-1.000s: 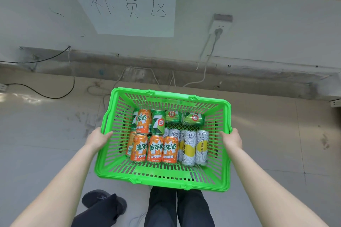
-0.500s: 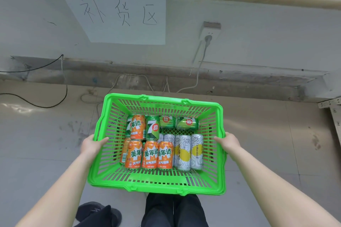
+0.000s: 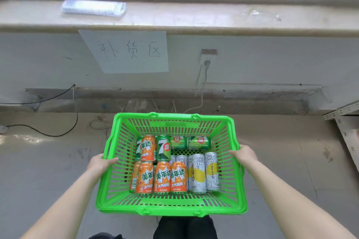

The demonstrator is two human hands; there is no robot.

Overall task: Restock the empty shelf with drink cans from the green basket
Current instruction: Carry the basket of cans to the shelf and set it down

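I hold a green plastic basket [image 3: 171,208] in front of me, above the floor. My left hand [image 3: 101,163] grips its left rim and my right hand [image 3: 244,155] grips its right rim. Inside lie several orange cans [image 3: 162,177], green cans [image 3: 164,148] and slim white-and-yellow cans [image 3: 199,172], all on their sides. Two green cans [image 3: 200,143] lie crosswise at the far end. No shelf board is in sight apart from a metal rack corner [image 3: 342,114] at the right edge.
A wall with a handwritten paper sign [image 3: 126,51] and a socket [image 3: 207,60] faces me. Cables [image 3: 58,134] trail over the floor on the left. A window sill [image 3: 194,17] above carries a wrapped packet [image 3: 93,7]. My dark trousers [image 3: 184,227] show below the basket.
The basket has risen with both hands still on its rims. My view has tilted up, so the window sill and the rack corner have come into sight.
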